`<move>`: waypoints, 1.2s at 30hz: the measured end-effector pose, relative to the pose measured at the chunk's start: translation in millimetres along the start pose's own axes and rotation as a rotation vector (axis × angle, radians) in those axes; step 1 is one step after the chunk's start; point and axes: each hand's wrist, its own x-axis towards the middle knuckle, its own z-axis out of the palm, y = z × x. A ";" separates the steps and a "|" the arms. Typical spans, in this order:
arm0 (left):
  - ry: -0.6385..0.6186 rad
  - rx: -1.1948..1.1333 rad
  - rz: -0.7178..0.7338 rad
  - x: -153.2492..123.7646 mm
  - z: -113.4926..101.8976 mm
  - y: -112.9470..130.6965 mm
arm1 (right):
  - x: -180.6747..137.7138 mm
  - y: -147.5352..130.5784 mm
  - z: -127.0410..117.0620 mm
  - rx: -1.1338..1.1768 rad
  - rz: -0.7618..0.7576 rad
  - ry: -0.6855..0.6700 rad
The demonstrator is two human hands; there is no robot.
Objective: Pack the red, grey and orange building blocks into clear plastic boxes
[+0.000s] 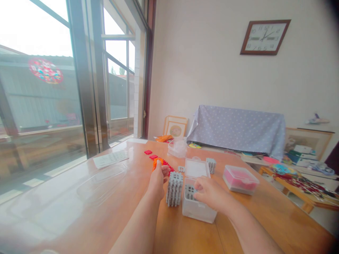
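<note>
I have the fingers of the right hand (209, 191) curled down over the open clear box (200, 211), its fingertips at the grey lattice pieces (190, 191) inside; whether they pinch one, I cannot tell. The left hand (159, 178) is raised with its thumb up and its fingers close together, pointing toward the right edge of the table (185, 234). Orange pieces (156, 161) show just past its thumb, and from my view I can't tell whether it grips them.

Between the two hands a tall grey stack (174, 189) stands upright, just beside the box on the side toward the table's left edge. The box's lid (196, 168) is swung open toward the far edge, with a small grey piece (181, 169) on one side and a shorter grey stack (211, 165) on the other.

Beyond the left hand, red pieces (148, 152) run in a slanting line toward the far left corner. A clear container (177, 150) sits near the far edge, a closed box with pink contents (234, 189) near the right edge, and a pale sheet (111, 159) by the left edge.

Past the table, I see a dotted cloth (238, 130) and, higher up, a wall clock (261, 41).
</note>
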 end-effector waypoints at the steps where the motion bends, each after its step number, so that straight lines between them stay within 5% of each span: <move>1: 0.001 -0.001 0.001 0.3 -0.2 -0.1 | -0.4 -1.1 -1.4 -0.007 0.000 -0.004; 10: 0.013 -0.009 0.002 -0.4 0.4 0.5 | 6.2 -31.6 -13.1 0.159 -0.118 0.135; 20: -0.007 -0.029 0.010 -4.7 0.2 2.9 | 27.8 -43.9 -5.2 0.361 -0.175 -0.009; 36: -0.013 -0.016 0.011 -4.3 0.4 2.8 | 32.4 -47.7 -4.8 0.319 -0.189 -0.035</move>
